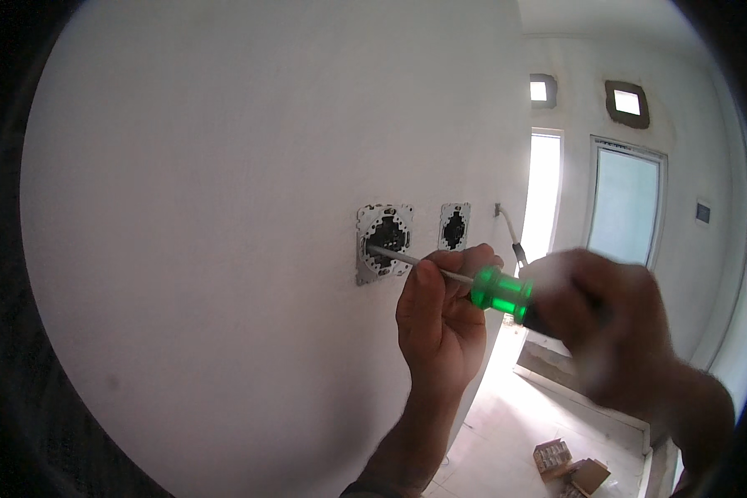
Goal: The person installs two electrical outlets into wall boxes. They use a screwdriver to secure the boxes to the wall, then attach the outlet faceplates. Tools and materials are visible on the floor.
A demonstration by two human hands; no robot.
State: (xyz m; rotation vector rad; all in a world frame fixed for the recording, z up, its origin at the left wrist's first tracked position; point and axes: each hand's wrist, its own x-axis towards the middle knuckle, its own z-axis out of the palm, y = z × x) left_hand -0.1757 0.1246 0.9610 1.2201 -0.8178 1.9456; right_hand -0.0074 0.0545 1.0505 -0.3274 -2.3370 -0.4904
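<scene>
A screwdriver with a green and black handle (502, 295) reaches leftward to a wall socket insert (385, 241), its metal frame set on the white wall. The blade's tip meets the left side of the insert's black centre. My left hand (444, 311) is closed around the long shaft, thumb and fingers pinching it partway along. Wrapped round the back of the handle, my right hand (602, 319) is slightly blurred. To the right of the first insert sits a second socket insert (454, 228), partly behind my left fingers.
A white cable (507, 222) with a dark end sticks out of the wall near its right edge. Beyond the edge are a frosted door (627, 195), a bright opening and a tiled floor (498, 423). Cardboard boxes (589, 477) lie down there. A small dark plate (703, 212) is on the far wall.
</scene>
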